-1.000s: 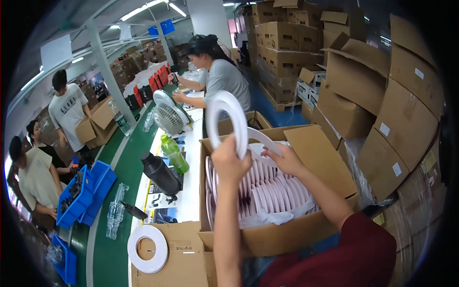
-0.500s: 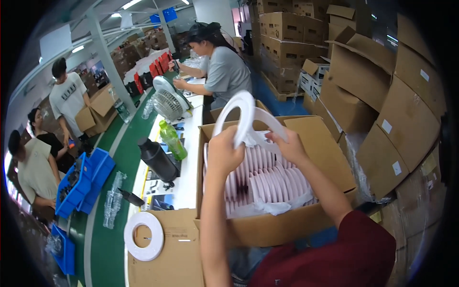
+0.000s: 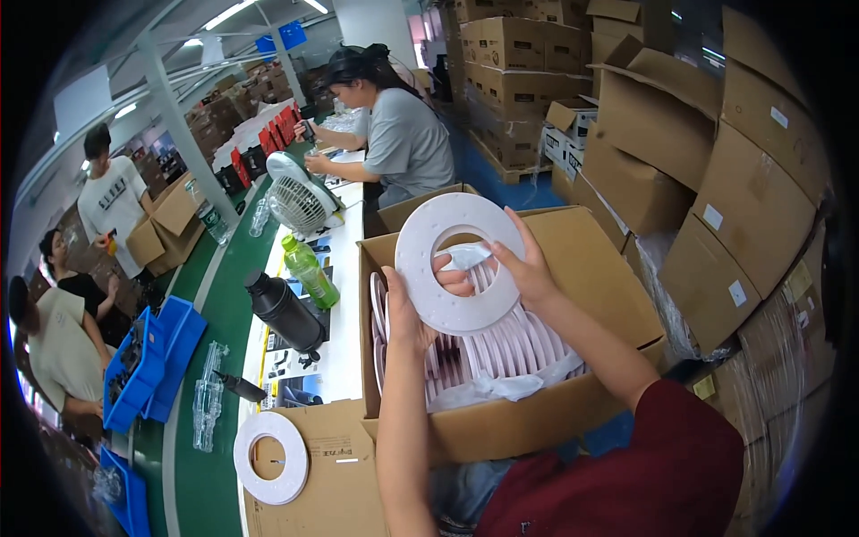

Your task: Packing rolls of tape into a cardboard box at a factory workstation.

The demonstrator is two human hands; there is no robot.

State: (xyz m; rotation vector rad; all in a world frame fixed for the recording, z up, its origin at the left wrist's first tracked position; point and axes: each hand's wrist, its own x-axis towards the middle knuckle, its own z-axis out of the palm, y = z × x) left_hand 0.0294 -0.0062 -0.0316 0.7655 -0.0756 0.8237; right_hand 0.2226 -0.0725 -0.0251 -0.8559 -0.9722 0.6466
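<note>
A flat white ring-shaped disc (image 3: 417, 268) is held up above the open carton (image 3: 510, 438), its broad face showing small marks. My left hand (image 3: 407, 313) grips its lower left edge, thumb in front and some fingertips visible through the centre hole. At its right edge my right hand (image 3: 530, 273) holds on, fingers closed around the rim. Whether a second ring lies behind it cannot be seen. Below, the carton is packed with rows of similar white rings (image 3: 528, 345) standing on edge, with white plastic film (image 3: 492, 390) along the near side.
Another white ring (image 3: 297, 456) lies on a cardboard flap (image 3: 331, 501) to the left. A black bottle (image 3: 282, 313), green bottle (image 3: 310, 273) and fan (image 3: 300, 201) stand along the white table. A co-worker (image 3: 407, 134) sits beyond. Stacked cartons (image 3: 644, 134) line the right.
Two rings were visible edge-on and angled apart in my hands; now one broad ring face shows, turned toward me. My right hand has come closer to the left. The view has shifted slightly.
</note>
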